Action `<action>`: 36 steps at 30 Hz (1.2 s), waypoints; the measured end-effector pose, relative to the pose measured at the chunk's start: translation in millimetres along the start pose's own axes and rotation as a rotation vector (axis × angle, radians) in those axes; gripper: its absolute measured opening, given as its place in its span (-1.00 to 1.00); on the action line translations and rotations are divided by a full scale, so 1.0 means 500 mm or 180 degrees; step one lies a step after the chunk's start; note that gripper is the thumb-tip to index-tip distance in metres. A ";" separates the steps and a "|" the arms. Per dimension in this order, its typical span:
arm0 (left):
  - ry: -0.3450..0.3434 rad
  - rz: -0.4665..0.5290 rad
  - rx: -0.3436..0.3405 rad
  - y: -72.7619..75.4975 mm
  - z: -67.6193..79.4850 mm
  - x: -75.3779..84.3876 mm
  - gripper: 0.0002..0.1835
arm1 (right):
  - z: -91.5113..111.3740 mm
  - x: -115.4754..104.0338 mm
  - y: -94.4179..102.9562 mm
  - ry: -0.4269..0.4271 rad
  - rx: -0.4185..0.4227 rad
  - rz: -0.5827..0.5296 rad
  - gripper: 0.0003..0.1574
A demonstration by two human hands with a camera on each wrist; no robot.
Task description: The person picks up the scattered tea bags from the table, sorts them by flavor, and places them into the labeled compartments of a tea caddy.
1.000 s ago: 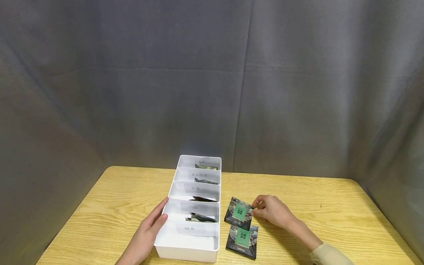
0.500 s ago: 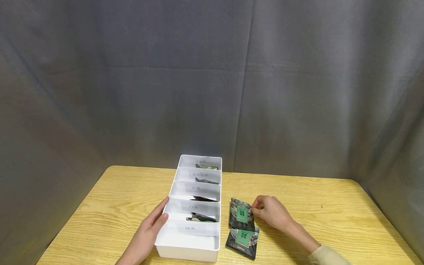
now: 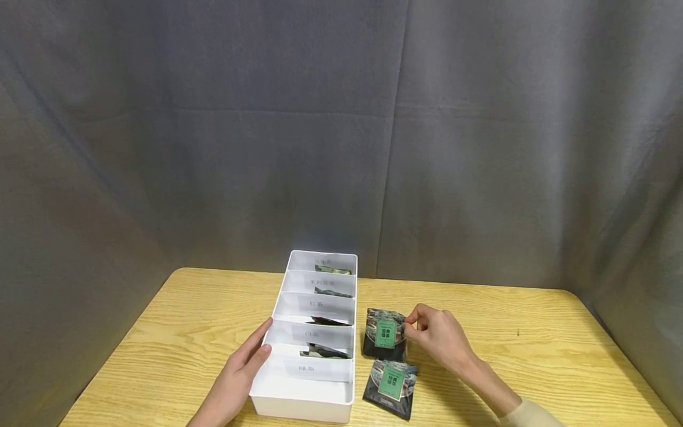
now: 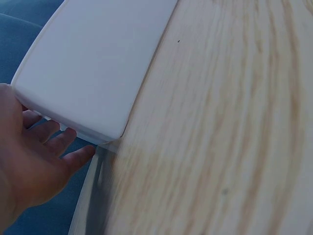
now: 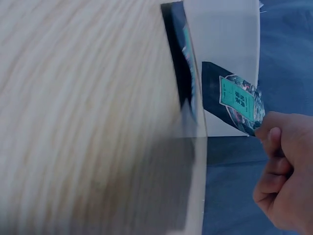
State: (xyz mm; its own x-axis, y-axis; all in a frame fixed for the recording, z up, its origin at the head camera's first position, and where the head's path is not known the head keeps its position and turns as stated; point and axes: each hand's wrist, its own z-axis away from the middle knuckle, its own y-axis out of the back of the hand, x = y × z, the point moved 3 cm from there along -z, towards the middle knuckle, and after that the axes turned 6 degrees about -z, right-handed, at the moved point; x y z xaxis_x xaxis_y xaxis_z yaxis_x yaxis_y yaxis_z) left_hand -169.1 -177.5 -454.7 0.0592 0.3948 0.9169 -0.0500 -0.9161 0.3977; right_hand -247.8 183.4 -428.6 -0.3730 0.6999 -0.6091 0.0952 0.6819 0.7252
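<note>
My right hand (image 3: 440,338) pinches a black tea sachet (image 3: 385,333) with a green label by its right edge, between thumb and index finger. That sachet (image 5: 234,98) hangs raised in the right wrist view, in front of the white box's side. A second, matching tea sachet (image 3: 391,388) lies on the table just nearer, right of the box. My left hand (image 3: 235,370) rests against the left wall of the white divided box (image 3: 301,410), fingers extended. In the left wrist view, its fingertips (image 4: 85,154) touch the box's side.
Dividers split the box into several compartments with printed labels (image 3: 306,369). Sachets (image 3: 325,351) lie in the farther ones. The wooden table (image 3: 512,356) extends to both sides, with a grey curtain (image 3: 341,148) behind it.
The pinched sachet has turned more upright and shifted away from me, and a gap now shows between it and the lower sachet. My left hand and the box have stayed put.
</note>
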 end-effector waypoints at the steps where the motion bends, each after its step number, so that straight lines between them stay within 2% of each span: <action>1: 0.0001 -0.0012 0.0005 0.000 0.000 0.000 -0.41 | 0.001 -0.004 0.003 0.0046 0.0022 -0.0023 -0.96; 10: -0.0001 0.0001 -0.0007 0.000 0.000 0.000 -0.42 | 0.009 -0.055 0.036 0.0658 0.0332 -0.0276 -0.80; 22: -0.0016 -0.0036 0.0008 0.001 -0.001 -0.002 -0.43 | 0.026 -0.171 0.069 0.1352 0.0509 -0.0681 -0.67; 26: -0.0019 -0.0020 0.0016 0.001 0.000 -0.002 -0.43 | 0.034 -0.205 0.058 0.1623 0.0481 -0.0819 -0.67; 31: -0.0028 0.0018 0.0019 0.000 0.000 0.001 -0.43 | 0.044 -0.245 0.032 0.1831 0.0430 -0.0960 -0.68; 36: -0.0021 0.0012 0.0048 -0.001 0.000 0.001 -0.42 | 0.049 -0.280 0.000 0.2026 0.0472 -0.0768 -0.70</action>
State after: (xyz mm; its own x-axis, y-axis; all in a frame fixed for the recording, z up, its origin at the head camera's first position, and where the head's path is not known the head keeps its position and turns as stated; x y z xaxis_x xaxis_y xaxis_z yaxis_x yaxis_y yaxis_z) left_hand -168.9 -176.9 -454.6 0.0656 0.3910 0.9181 -0.0351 -0.9186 0.3937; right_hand -173.1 90.5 -351.2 -0.8638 0.2952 -0.4082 0.0497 0.8563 0.5142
